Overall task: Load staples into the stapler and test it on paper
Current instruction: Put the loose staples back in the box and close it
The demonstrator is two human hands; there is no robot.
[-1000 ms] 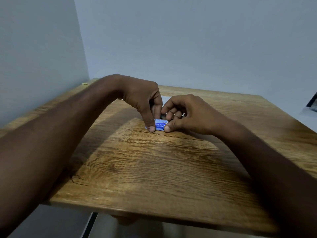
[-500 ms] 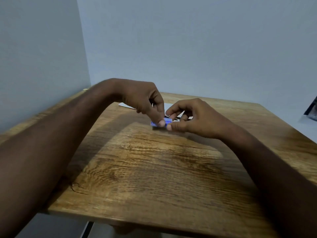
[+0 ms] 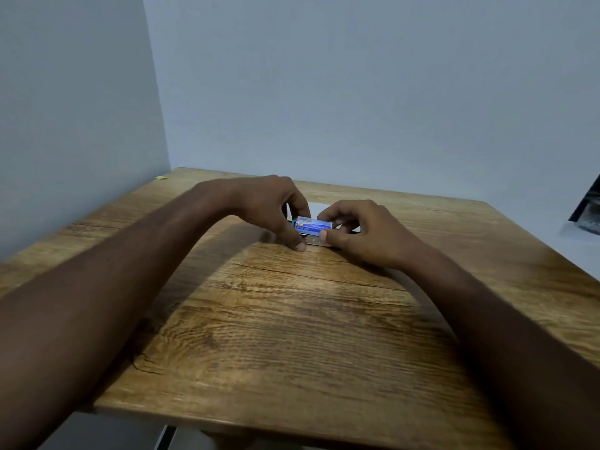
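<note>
Fingers (image 3: 300, 245) of left hand (image 3: 272, 206) pinched on left end of staple box (image 3: 313, 226), thumb tip down near table (image 3: 292, 336). Right hand (image 3: 360, 235) fingers pinched on right end of same box, thumb at front lower edge. Box small, blue and white, held between both hands just above table, long side toward camera. Silvery strip (image 3: 313, 241) under box front edge, between the two thumbs; possibly staples or inner tray sliding out, too blurred to tell.

Paper (image 3: 316, 209) flat on table at 12 o'clock of hands, mostly hidden behind them. Dark bit at 3 o'clock of right fingers, maybe stapler, cannot tell. Small yellow scrap (image 3: 161, 177) at far left table edge, 10 o'clock of hands, well apart. Dark object (image 3: 589, 209) off table at 3 o'clock, cut by frame edge.

Step judged: opening box to get a staple strip out; loading and paper test not yet done.

Risks: too hard a pull on tray, strips spilling out and scattering over table. Staple strip brittle, likely to snap into short pieces if bent by thumbs. Thin cardboard, easy to crush with tight pinch, jamming tray. Loose strip near table front could slide off edge if nudged by a forearm.
</note>
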